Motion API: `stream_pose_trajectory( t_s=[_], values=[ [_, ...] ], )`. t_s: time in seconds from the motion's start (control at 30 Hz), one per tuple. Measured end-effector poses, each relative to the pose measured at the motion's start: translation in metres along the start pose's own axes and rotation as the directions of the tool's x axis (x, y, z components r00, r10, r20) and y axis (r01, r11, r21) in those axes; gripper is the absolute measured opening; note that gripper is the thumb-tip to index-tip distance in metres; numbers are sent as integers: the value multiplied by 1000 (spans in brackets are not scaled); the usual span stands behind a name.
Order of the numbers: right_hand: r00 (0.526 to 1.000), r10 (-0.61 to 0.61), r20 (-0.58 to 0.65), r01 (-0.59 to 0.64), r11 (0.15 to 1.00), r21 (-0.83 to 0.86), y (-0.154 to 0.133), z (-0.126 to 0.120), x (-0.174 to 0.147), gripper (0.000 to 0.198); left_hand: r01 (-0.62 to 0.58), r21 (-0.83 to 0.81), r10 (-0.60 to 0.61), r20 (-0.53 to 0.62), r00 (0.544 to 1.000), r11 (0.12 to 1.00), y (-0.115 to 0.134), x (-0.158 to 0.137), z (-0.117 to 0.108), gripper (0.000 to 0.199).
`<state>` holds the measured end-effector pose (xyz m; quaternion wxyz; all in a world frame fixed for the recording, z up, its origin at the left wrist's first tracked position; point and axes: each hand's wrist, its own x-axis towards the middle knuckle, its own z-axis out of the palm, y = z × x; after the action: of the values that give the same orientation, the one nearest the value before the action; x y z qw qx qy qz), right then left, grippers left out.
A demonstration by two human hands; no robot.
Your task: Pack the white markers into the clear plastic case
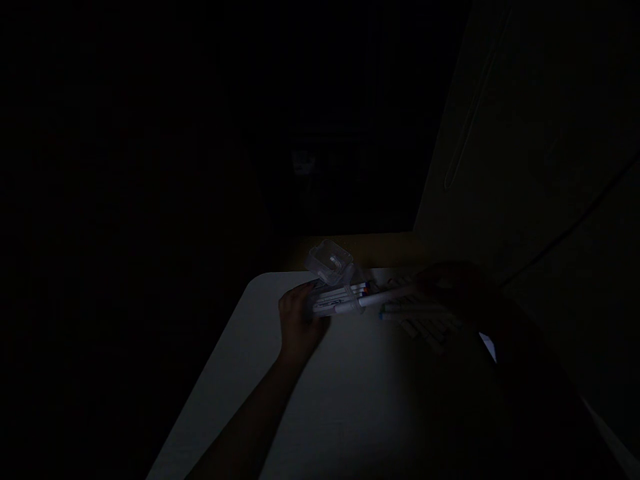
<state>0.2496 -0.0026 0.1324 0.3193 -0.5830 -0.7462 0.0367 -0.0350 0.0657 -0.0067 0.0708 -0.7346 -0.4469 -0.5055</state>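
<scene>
My left hand (pixel 299 312) is closed around a clear plastic case (pixel 361 307) that lies on its side with its open mouth turned to the right. Several white markers (pixel 345 293) with coloured ends lie inside it. The long white marker (pixel 383 297) reaches through the mouth, its left part within the case. At its right end is my right hand (pixel 447 280), dark and partly lost in shadow, with its fingers closed on the marker. Below the right hand, several loose markers (pixel 425 328) lie on the table, some with green and blue ends.
A clear plastic lid or box (pixel 330 261) sits at the far edge of the white table (pixel 330 400), touching or close behind the case. A bright flat object (pixel 488 347) shows beside my right forearm. A wall with a hanging cord (pixel 465 137) rises at the right. The room is very dark.
</scene>
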Motion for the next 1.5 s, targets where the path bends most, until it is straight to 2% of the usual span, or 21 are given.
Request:
stream_pose_trajectory(
  t_s=[0.17,0.47,0.8,1.2,1.33,1.5],
  values=[
    [989,55,137,-59,998,19,-15,14,4,24,-8,-12,8,-5,1000,1000,4,3,-2,53],
    [962,97,256,-107,994,23,-22,37,10,27,11,9,-11,14,1000,1000,13,8,-2,50],
    [974,0,225,-3,1000,11,-24,55,4,29,-2,16,2,13,1000,1000,14,9,-2,51],
    [959,-23,282,-15,991,132,-18,66,6,29,-13,11,13,30,999,1000,14,10,-1,49],
    [959,-15,285,-29,989,147,-17,66,6,30,7,24,-8,34,999,1000,15,10,-2,50],
    [952,-4,307,-46,987,153,-19,66,8,28,-26,30,25,26,999,999,14,10,-2,49]
  ],
)
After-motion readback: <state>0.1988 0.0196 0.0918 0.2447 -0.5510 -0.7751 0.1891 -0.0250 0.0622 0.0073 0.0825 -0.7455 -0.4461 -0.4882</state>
